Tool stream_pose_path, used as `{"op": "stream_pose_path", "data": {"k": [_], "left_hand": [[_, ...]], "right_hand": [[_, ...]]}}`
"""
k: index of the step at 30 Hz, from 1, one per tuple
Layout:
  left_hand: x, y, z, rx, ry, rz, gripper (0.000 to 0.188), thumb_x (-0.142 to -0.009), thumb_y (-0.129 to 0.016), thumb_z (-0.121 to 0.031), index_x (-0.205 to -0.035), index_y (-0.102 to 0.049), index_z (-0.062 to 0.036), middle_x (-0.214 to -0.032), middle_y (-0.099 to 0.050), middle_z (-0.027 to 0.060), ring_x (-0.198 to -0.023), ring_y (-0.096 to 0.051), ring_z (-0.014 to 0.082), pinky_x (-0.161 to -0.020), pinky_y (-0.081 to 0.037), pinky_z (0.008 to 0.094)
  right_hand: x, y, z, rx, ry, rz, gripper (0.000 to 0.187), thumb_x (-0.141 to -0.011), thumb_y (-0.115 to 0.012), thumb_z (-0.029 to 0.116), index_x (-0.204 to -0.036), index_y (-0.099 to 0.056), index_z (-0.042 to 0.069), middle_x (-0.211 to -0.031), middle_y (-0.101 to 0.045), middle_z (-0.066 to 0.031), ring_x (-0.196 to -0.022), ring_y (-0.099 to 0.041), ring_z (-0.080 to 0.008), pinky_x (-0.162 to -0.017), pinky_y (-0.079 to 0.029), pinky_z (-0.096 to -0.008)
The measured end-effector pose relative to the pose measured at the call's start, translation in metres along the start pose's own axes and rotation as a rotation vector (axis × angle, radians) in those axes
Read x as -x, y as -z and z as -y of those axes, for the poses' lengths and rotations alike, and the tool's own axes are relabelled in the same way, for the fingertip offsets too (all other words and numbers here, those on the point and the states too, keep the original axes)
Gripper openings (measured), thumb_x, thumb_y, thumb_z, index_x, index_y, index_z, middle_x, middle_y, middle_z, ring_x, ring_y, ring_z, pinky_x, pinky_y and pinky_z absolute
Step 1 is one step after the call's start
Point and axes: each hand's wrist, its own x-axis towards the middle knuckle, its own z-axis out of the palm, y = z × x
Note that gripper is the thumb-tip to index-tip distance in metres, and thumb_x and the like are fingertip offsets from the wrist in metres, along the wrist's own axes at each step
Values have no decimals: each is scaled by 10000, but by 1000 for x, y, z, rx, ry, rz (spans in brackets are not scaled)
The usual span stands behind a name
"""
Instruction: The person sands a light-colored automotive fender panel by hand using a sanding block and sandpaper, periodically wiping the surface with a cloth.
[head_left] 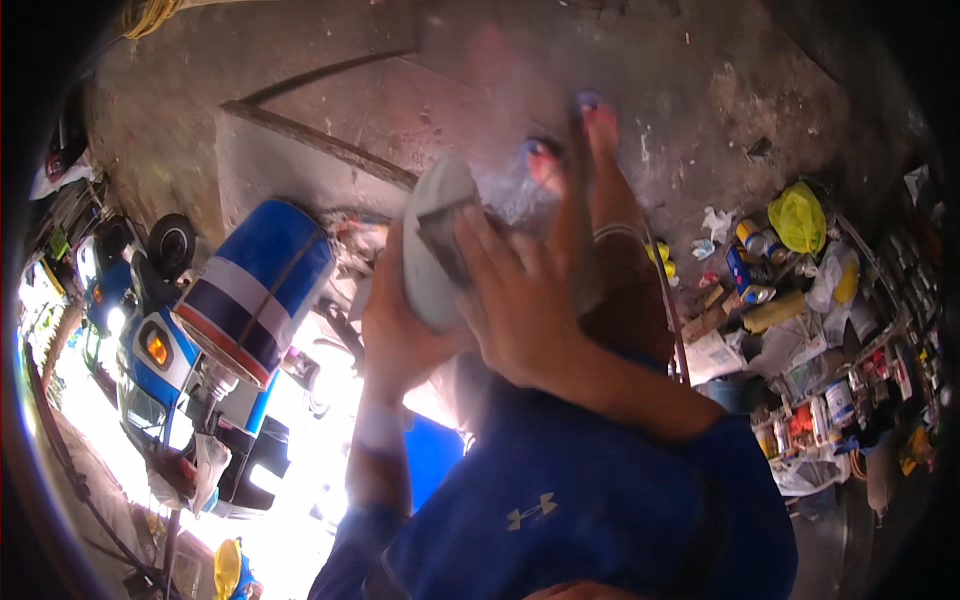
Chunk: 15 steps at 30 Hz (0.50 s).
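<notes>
My left hand [393, 325] is wrapped round the side of a smooth, light grey, rounded shell-like piece [438, 190], held up in front of my chest. Its exact kind cannot be made out. Against the face of that piece, my right hand [515, 305] presses a dark grey sheet that looks like sandpaper [442, 238]. The fingers of the right hand lie over the sheet and are a little blurred. Part of the grey piece is hidden behind both hands and the sheet.
At left stands a blue, white and red drum [265, 285], with a blue-and-white motorcycle [158, 350] beyond it. Cans, bags and clutter crowd the right, including a yellow-green plastic bag [798, 220]. My feet in sandals [545, 165] rest on the stained concrete floor [720, 100].
</notes>
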Motion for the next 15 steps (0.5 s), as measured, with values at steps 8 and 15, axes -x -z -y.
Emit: {"op": "stream_pose_path", "data": {"k": [8,15], "left_hand": [[-4,0,7,-38,-9,-7,1278,-571,-1006,-423,-1589,-366,10,-1402,-608,276,-1256,-647,438,-1007,-554,495],[5,0,1,-13,7,26,1272,-572,-1002,-409,-1589,-366,16,-1415,-595,289,-1274,-634,437,-1023,-546,490]], "right_hand": [[10,0,9,-77,-10,73,779,-923,-678,353,-1564,-435,-17,-1656,-394,-163,-1132,-515,-313,-886,-399,-498],[7,-7,3,-68,-9,-36,774,-921,-675,340,-1561,-431,-21,-1652,-391,-170,-1115,-521,-323,-861,-409,-520]]}}
